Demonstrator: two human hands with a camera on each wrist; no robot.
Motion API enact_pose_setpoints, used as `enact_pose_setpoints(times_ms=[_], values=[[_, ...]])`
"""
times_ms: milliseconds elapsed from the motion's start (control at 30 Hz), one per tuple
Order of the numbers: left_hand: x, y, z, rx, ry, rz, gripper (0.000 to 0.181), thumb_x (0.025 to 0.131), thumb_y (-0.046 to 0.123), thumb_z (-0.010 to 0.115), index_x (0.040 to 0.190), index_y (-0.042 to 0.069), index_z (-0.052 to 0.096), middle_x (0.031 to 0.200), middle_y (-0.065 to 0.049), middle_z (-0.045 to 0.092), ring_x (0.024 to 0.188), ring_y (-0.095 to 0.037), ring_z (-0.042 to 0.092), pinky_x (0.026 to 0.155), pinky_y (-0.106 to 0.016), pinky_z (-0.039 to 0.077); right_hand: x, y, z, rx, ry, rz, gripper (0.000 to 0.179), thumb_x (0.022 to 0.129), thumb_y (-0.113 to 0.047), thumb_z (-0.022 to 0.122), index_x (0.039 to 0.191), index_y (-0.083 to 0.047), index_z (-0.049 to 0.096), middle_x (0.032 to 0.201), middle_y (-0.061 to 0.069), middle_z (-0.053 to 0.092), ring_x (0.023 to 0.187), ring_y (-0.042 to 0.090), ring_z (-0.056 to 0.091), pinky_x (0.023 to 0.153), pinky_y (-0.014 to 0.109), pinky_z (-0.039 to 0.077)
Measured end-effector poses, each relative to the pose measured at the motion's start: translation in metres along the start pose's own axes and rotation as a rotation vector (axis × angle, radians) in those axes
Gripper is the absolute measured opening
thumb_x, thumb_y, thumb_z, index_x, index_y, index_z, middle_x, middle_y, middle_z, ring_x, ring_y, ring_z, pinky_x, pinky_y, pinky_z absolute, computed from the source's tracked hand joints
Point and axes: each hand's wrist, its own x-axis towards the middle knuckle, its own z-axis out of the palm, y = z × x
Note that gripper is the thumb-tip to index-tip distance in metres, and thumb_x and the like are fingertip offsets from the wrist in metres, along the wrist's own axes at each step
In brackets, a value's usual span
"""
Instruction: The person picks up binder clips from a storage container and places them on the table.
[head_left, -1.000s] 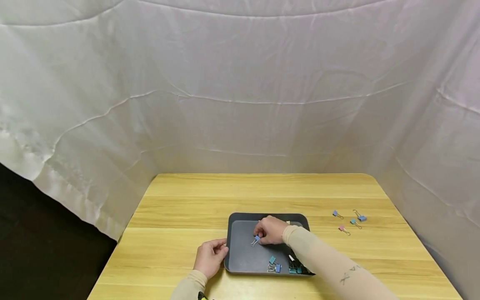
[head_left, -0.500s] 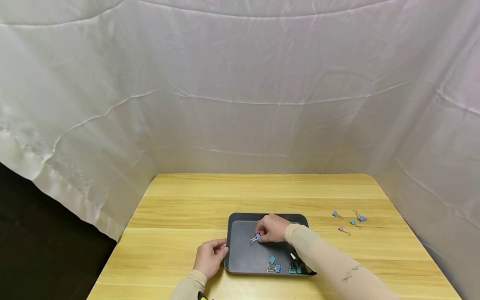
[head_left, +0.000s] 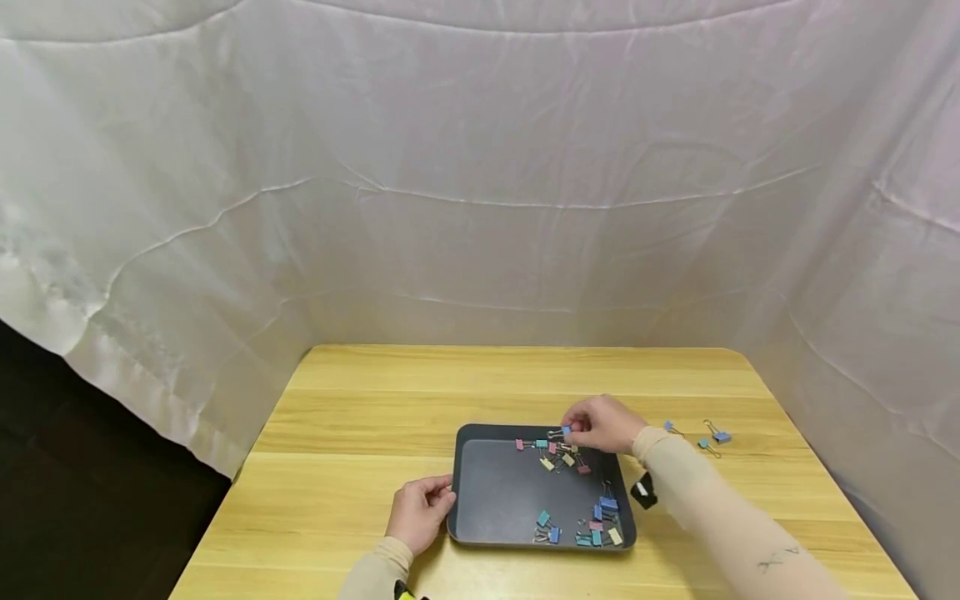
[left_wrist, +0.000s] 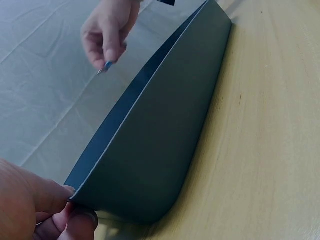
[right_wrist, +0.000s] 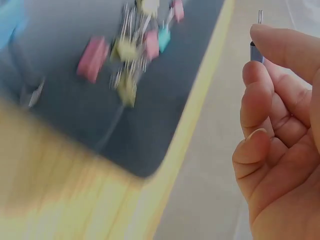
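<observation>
My right hand [head_left: 606, 423] pinches a small blue binder clip [head_left: 566, 431] by thumb and fingertips, over the back right part of a dark grey tray [head_left: 487, 492]. In the right wrist view the clip [right_wrist: 256, 53] shows its dark blue body and a silver wire handle. My left hand [head_left: 420, 512] grips the tray's left rim; the left wrist view has its thumb and fingers [left_wrist: 80, 225] around the edge at a corner. Pink, teal and yellow binder clips [head_left: 568, 459] lie near the tray's back edge, close below the right hand.
Inside the tray, several more clips lie at the front right [head_left: 596, 537], and a teal and blue group [head_left: 549, 527] lies left of them. On the wooden table [head_left: 360, 417], blue clips [head_left: 721, 437] and a teal clip [head_left: 708, 448] lie to the right. Pale curtains [head_left: 480, 250] surround the table.
My right hand has moved right and towards the back of the tray with the blue binder clip, uncovering clips at the tray's back and right. The left hand stays on the rim.
</observation>
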Motion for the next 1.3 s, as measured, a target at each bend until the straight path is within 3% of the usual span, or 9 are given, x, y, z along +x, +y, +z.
enact_pose_setpoints(times_ms=[200, 433, 633, 867, 1067, 1300], values=[[0.001, 0.001, 0.001, -0.002, -0.005, -0.008, 0.019, 0.085, 0.001, 0.068, 0.103, -0.005, 0.071, 0.078, 0.001, 0.063, 0.068, -0.007, 0.055, 0.059, -0.019, 0.048, -0.035, 0.041, -0.024, 0.033, 0.088, 0.112, 0.009, 0.084, -0.019, 0.075, 0.089, -0.015, 0.069, 0.070, -0.010, 0.056, 0.063, 0.006, 0.050, 0.059, 0.024, 0.045], [0.000, 0.001, 0.001, -0.002, 0.004, 0.001, 0.019, 0.085, 0.000, 0.069, 0.103, -0.006, 0.070, 0.078, 0.000, 0.064, 0.069, -0.007, 0.056, 0.059, -0.019, 0.048, -0.089, 0.087, -0.038, 0.052, 0.132, 0.283, 0.011, 0.088, -0.023, 0.071, 0.092, -0.013, 0.069, 0.074, -0.003, 0.059, 0.063, 0.009, 0.052, 0.059, 0.025, 0.046], [-0.001, 0.003, 0.001, -0.009, 0.006, -0.006, 0.020, 0.085, 0.000, 0.069, 0.103, -0.006, 0.070, 0.078, -0.001, 0.063, 0.069, -0.008, 0.056, 0.059, -0.019, 0.048, -0.139, 0.121, -0.041, 0.030, 0.211, 0.388, 0.027, 0.087, -0.028, 0.072, 0.100, -0.005, 0.071, 0.079, -0.003, 0.063, 0.068, 0.006, 0.053, 0.061, 0.023, 0.048], [-0.002, 0.003, -0.001, -0.006, 0.002, -0.002, 0.020, 0.085, 0.001, 0.070, 0.104, -0.006, 0.070, 0.079, -0.002, 0.064, 0.070, -0.009, 0.056, 0.059, -0.019, 0.047, -0.192, 0.147, -0.036, 0.017, 0.218, 0.503, 0.038, 0.087, -0.030, 0.071, 0.105, 0.003, 0.069, 0.085, 0.001, 0.067, 0.070, 0.006, 0.057, 0.061, 0.024, 0.049], [-0.003, 0.002, -0.002, 0.011, 0.009, -0.003, 0.021, 0.084, 0.001, 0.070, 0.104, -0.006, 0.070, 0.079, -0.001, 0.064, 0.070, -0.008, 0.056, 0.060, -0.019, 0.048, -0.214, 0.160, -0.032, -0.011, 0.200, 0.569, 0.038, 0.086, -0.038, 0.072, 0.101, -0.002, 0.071, 0.086, -0.001, 0.068, 0.072, 0.002, 0.057, 0.064, 0.024, 0.048], [-0.002, 0.001, -0.003, 0.015, 0.013, 0.000, 0.020, 0.084, 0.000, 0.070, 0.104, -0.006, 0.070, 0.078, -0.002, 0.064, 0.070, -0.009, 0.056, 0.060, -0.019, 0.048, -0.218, 0.163, -0.028, 0.005, 0.174, 0.598, 0.040, 0.086, -0.041, 0.071, 0.101, -0.004, 0.071, 0.086, -0.001, 0.068, 0.072, 0.005, 0.058, 0.065, 0.025, 0.048]])
